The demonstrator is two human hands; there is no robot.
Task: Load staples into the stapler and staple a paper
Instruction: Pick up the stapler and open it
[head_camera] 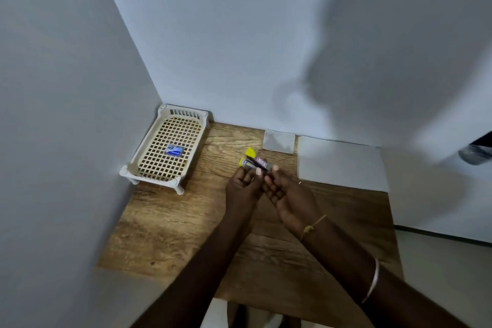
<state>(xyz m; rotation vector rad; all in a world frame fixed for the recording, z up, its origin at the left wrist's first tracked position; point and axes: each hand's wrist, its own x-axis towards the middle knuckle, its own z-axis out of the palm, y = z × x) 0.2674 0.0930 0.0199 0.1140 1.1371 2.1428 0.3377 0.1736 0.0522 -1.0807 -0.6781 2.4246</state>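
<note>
Both hands meet at table centre: left hand [243, 185] and right hand [286, 194] each pinch the yellow stapler [253, 161], seemingly hinged open. Basket [149, 152] at ten o'clock holds a small box [174, 150]; paper [340, 162] at two o'clock.

Dim light – big soft shadow on wall [346, 66], wide-angle bending at edges, slight blur.

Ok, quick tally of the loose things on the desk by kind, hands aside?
Stapler, yellow, held open in both hands: 1
Staple box, blue, lying in the basket: 1
Basket, cream plastic: 1
Paper sheets, white, one small and one large: 2
Total: 5
</note>
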